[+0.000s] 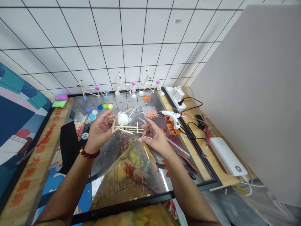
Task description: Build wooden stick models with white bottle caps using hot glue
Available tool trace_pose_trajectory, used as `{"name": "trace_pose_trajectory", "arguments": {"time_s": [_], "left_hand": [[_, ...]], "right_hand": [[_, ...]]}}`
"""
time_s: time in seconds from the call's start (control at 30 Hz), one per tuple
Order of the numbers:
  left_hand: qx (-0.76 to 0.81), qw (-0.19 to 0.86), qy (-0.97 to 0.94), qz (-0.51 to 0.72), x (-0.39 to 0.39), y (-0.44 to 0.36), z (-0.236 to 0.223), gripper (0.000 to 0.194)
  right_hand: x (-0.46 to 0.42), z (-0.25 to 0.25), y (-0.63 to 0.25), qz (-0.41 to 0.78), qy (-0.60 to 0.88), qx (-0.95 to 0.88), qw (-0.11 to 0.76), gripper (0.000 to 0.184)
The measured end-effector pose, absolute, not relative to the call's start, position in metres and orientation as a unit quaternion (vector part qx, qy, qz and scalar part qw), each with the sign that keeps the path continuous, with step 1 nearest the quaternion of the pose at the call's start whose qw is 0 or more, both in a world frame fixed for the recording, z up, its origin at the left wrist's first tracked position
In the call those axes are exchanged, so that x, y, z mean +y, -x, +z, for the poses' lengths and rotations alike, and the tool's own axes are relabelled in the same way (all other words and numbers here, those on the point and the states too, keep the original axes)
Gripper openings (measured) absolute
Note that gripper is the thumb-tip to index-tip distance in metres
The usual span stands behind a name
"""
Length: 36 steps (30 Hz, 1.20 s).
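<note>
Over the glass tabletop, a small frame of pale wooden sticks (128,128) is held between my two hands. A white bottle cap (123,119), apparently a wheel, sits near its left end. My left hand (101,127), with a beaded bracelet on the wrist, has thumb and fingers at the frame's left edge. On the other side, the fingers of my right hand (152,133) curve around the narrow right end. Beyond them stand several finished stick tricycles, including one with blue wheels (90,92) and one with white wheels (125,88).
A white glue gun (172,117) lies at the right, near pliers (188,163) and a power strip (175,97). A white box (228,157) rests on the wooden edge. Coloured caps (100,107), black cloth (68,146) and clay packets (60,103) are on the left.
</note>
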<state>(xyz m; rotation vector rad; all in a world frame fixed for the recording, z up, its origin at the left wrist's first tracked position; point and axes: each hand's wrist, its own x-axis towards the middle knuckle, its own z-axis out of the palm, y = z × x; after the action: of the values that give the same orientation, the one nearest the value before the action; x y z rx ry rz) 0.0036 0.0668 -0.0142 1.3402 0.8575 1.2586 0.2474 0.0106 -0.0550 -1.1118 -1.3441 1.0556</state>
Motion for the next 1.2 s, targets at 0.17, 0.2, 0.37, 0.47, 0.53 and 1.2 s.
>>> {"name": "trace_pose_trajectory", "arguments": {"time_s": [0.17, 0.2, 0.37, 0.47, 0.53, 1.2], "left_hand": [[0.392, 0.469, -0.630, 0.479, 0.055, 0.022, -0.019, 0.071], [0.400, 0.454, -0.639, 0.474, 0.050, 0.027, -0.020, 0.070], [0.433, 0.425, -0.658, 0.445, 0.026, 0.043, -0.026, 0.069], [0.442, 0.445, -0.644, 0.439, 0.018, 0.046, -0.033, 0.069], [0.445, 0.457, -0.630, 0.443, 0.016, 0.048, -0.037, 0.069], [0.494, 0.460, -0.609, 0.417, 0.014, 0.055, -0.050, 0.073]], "right_hand": [[0.011, -0.065, -0.243, 0.434, 0.469, -0.572, 0.513, 0.059], [0.011, -0.067, -0.241, 0.433, 0.467, -0.579, 0.509, 0.056], [0.006, -0.078, -0.223, 0.390, 0.450, -0.665, 0.451, 0.063], [0.002, -0.084, -0.209, 0.342, 0.458, -0.728, 0.379, 0.066], [0.001, -0.090, -0.202, 0.310, 0.467, -0.758, 0.332, 0.066], [0.008, -0.102, -0.187, 0.210, 0.481, -0.808, 0.267, 0.045]]}}
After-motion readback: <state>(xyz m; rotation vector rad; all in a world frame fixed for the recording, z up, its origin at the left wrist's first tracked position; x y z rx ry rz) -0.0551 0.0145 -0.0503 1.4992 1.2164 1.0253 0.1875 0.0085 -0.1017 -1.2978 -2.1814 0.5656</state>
